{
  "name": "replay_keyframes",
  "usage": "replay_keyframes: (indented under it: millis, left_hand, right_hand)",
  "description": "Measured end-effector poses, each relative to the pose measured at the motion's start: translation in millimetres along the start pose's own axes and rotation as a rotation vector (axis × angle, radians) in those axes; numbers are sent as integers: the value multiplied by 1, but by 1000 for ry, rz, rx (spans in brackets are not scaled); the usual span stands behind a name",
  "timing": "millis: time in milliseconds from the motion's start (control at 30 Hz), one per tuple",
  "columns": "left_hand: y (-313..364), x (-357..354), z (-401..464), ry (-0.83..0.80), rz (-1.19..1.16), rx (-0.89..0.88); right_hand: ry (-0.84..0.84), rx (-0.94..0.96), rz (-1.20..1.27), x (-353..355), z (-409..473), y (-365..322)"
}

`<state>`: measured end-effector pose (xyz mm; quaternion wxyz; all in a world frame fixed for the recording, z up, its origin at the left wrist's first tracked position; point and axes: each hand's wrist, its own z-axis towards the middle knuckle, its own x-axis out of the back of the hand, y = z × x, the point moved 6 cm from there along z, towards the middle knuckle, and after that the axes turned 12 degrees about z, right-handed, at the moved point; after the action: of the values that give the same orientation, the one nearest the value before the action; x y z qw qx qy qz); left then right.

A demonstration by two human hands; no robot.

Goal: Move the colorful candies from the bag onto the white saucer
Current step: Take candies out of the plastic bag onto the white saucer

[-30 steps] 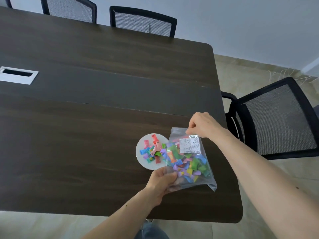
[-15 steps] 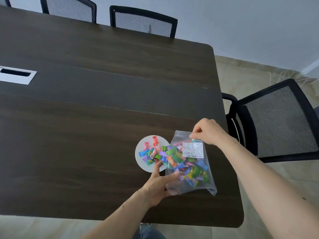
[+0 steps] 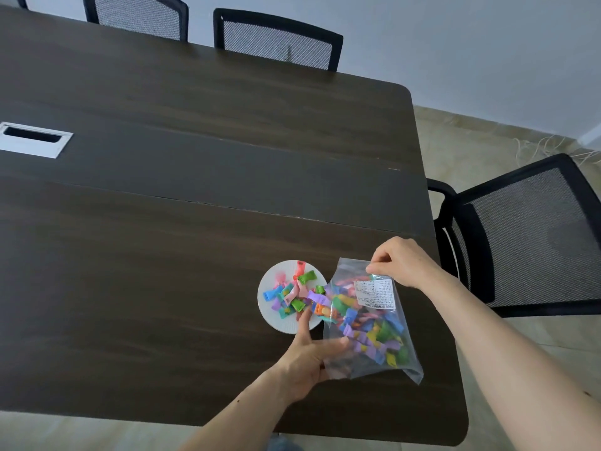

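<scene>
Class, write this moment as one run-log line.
left hand: under clear plastic bag | right hand: pinching bag top | round white saucer: part filled, colorful wrapped candies

Most of the surface (image 3: 162,222) is lying bare toward its far and left edges, leaving wide passage there. Near the right front corner, the saucer (image 3: 276,320), the bag (image 3: 364,320) and both hands are crowding together. A chair (image 3: 527,236) is standing close beside the right edge, narrowing access there.
</scene>
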<state>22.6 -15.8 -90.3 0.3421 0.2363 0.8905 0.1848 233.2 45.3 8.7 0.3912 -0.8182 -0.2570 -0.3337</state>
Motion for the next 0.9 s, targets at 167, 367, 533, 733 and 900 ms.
replay_keyframes:
  millis: [167,367,533,733,900]
  left_hand:
    - [-2,-4,1,35,53,-11]
    - [6,-6,4,45,69,-23]
    - [-2,-3,4,83,90,-20]
    - [3,-6,2,98,82,-37]
    - [5,-6,1,107,61,-42]
  right_hand:
    - [-9,18,-17,1,1,0]
    - [-10,37,-41,0,4,-1]
    - [-7,48,-37,2,5,-1]
    - [-26,77,-54,-3,5,-6]
    - [-25,80,-51,-4,7,-4]
